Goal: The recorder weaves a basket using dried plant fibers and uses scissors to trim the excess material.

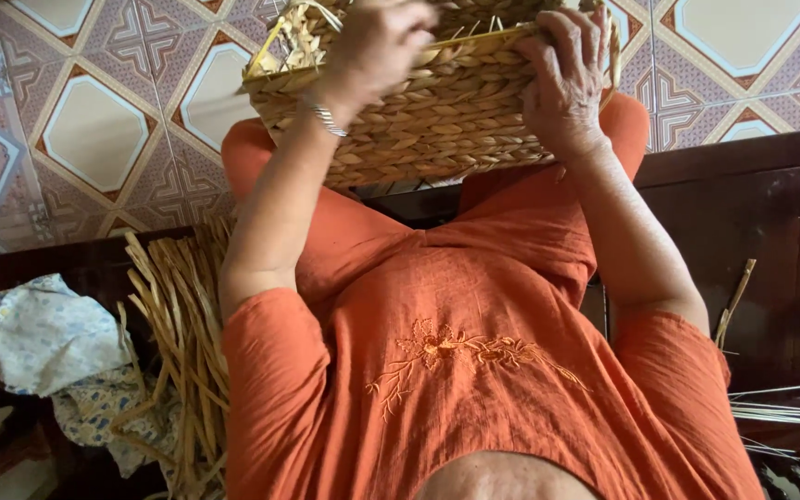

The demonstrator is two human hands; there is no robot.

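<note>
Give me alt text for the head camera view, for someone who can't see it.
A person in orange clothes holds a woven straw basket on their lap, the left hand working at its rim and the right hand gripping its side. A bundle of dried straw strands and a crumpled patterned cloth lie to the left, above a patterned tile floor.

The top of the woven basket [418, 120] runs off the upper edge, so its rim and whatever is inside can't be seen, and the left hand [377, 46] is smeared by blur, fingers cut at that same edge, grip impossible to judge. The right hand [567, 79] presses the basket's side, fingertips lost over the rim. The bundle of dry reed strips [182, 343] vanishes behind the orange sleeve and off the bottom.
</note>
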